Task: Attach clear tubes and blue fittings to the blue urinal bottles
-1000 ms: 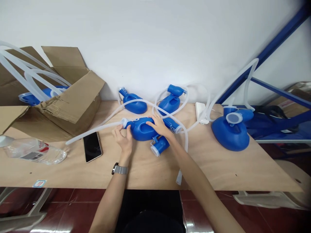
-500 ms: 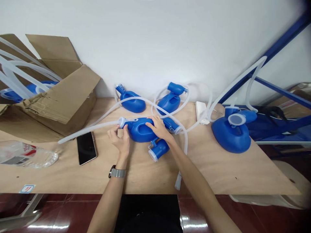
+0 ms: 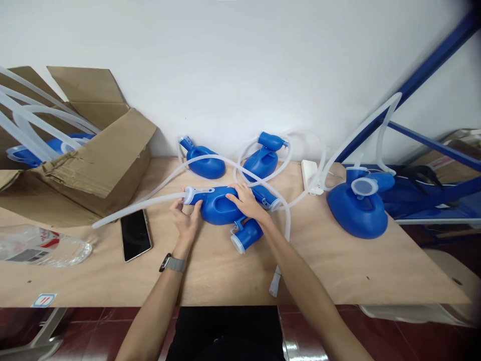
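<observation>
A blue plastic container (image 3: 219, 205) lies on its side in the middle of the wooden table (image 3: 338, 271). A translucent tube (image 3: 139, 204) runs from its white-capped neck toward the left. My left hand (image 3: 185, 219) pinches that neck with closed fingers; a watch is on the wrist. My right hand (image 3: 246, 201) rests on top of the container's body, fingers curled over it. A short blue spout (image 3: 246, 235) sticks out below my right hand.
Two more blue containers (image 3: 203, 163) (image 3: 264, 157) lie by the wall, a larger one (image 3: 356, 208) at right, all with looping tubes. An open cardboard box (image 3: 75, 150) holds more at left. A phone (image 3: 135, 234) and a clear bottle (image 3: 45, 248) lie near it.
My hands stay on the container; the left fingers have shifted slightly on the neck. The view has swung a little.
</observation>
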The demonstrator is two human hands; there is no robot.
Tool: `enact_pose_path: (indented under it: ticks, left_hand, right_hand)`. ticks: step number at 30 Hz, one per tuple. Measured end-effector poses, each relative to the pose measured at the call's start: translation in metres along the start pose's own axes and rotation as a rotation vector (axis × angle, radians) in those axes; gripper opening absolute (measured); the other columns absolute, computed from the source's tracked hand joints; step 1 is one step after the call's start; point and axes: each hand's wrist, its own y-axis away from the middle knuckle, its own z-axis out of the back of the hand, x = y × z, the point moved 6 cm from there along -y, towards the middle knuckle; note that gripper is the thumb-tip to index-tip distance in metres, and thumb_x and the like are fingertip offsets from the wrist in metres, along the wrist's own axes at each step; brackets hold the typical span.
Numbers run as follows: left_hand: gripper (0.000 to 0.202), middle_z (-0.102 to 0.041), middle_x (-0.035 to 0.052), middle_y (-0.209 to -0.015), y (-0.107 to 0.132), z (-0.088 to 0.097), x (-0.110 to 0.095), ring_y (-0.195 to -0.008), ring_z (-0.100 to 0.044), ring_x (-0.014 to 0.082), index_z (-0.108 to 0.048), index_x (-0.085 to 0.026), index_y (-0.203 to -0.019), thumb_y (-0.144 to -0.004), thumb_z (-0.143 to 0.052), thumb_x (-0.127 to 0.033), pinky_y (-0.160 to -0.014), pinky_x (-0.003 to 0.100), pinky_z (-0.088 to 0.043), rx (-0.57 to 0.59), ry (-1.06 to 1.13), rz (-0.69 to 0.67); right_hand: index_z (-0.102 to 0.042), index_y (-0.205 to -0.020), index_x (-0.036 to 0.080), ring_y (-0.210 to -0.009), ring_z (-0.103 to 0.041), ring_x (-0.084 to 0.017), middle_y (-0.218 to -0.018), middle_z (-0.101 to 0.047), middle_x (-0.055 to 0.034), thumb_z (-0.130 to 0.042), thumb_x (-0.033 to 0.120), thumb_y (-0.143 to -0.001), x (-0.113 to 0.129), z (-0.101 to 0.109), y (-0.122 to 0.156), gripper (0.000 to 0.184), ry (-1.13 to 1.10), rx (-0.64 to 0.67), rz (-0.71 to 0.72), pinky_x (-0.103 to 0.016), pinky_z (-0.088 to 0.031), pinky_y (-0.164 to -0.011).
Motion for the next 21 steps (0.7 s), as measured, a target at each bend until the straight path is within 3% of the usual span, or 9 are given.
enact_pose_path:
  ticks: [7,10,14,16,18,19,21]
  left_hand:
    - [0.051,-0.066,0.0196,-0.134,-0.008,0.004,-0.005,-0.127,-0.068,0.0304,-0.043,-0.023,-0.121,-0.09,-0.069,-0.054,-0.099,0.045,-0.058,0.093,-0.05,0.103]
    - [0.052,-0.071,0.018,-0.123,-0.015,0.015,-0.021,-0.108,-0.075,0.0326,-0.05,-0.021,-0.119,-0.088,-0.07,-0.058,-0.083,0.043,-0.061,0.202,-0.134,0.095]
    - [0.043,-0.077,0.0138,-0.097,-0.024,0.037,-0.056,-0.085,-0.075,0.0359,-0.063,-0.021,-0.113,-0.094,-0.06,-0.06,-0.072,0.043,-0.055,0.322,-0.522,-0.009]
    - [0.041,-0.077,0.0128,-0.088,-0.033,0.045,-0.077,-0.081,-0.073,0.0354,-0.068,-0.021,-0.108,-0.098,-0.053,-0.058,-0.072,0.043,-0.052,0.31,-0.637,-0.087]
    - [0.04,-0.077,0.013,-0.093,-0.048,0.044,-0.097,-0.089,-0.072,0.0343,-0.07,-0.021,-0.108,-0.101,-0.049,-0.054,-0.079,0.043,-0.052,0.311,-0.585,-0.185]
    - [0.04,-0.078,0.013,-0.098,-0.057,0.038,-0.105,-0.097,-0.071,0.034,-0.071,-0.021,-0.109,-0.101,-0.048,-0.053,-0.084,0.043,-0.052,0.343,-0.521,-0.24]
    - [0.042,-0.076,0.0132,-0.114,-0.074,0.02,-0.112,-0.11,-0.068,0.0336,-0.074,-0.021,-0.108,-0.101,-0.046,-0.052,-0.095,0.044,-0.05,0.517,-0.394,-0.332]
  right_hand:
    - [-0.062,-0.126,0.021,-0.128,-0.056,-0.029,-0.129,-0.067,-0.0108,-0.052,0.046,-0.105,0.001,0.002,-0.002,0.034,-0.027,-0.002,-0.002,-0.046,-0.037,-0.114]
    - [-0.063,-0.123,0.023,-0.127,-0.057,-0.028,-0.128,-0.068,-0.0093,-0.054,0.049,-0.104,-0.001,0.002,-0.003,0.034,-0.058,-0.003,-0.01,-0.045,-0.038,-0.113]
    - [-0.065,-0.117,0.024,-0.122,-0.06,-0.026,-0.124,-0.07,-0.0072,-0.055,0.056,-0.101,0.0,0.006,-0.004,0.037,-0.095,-0.024,-0.022,-0.042,-0.04,-0.111]
    - [-0.067,-0.108,0.024,-0.118,-0.062,-0.026,-0.117,-0.071,-0.0061,-0.046,0.06,-0.104,0.003,0.007,-0.005,0.042,-0.098,-0.019,-0.044,-0.04,-0.042,-0.107]
    - [-0.068,-0.097,0.024,-0.115,-0.063,-0.026,-0.109,-0.073,-0.006,-0.036,0.064,-0.106,0.008,0.007,-0.007,0.052,-0.07,-0.002,-0.08,-0.04,-0.044,-0.104]
    - [-0.068,-0.091,0.024,-0.115,-0.063,-0.027,-0.106,-0.073,-0.0066,-0.034,0.067,-0.106,0.011,0.007,-0.01,0.057,-0.044,0.005,-0.104,-0.041,-0.044,-0.103]
    - [-0.069,-0.083,0.023,-0.117,-0.063,-0.031,-0.104,-0.074,-0.0095,-0.033,0.074,-0.102,0.016,0.007,-0.016,0.066,0.014,0.011,-0.165,-0.045,-0.044,-0.104]
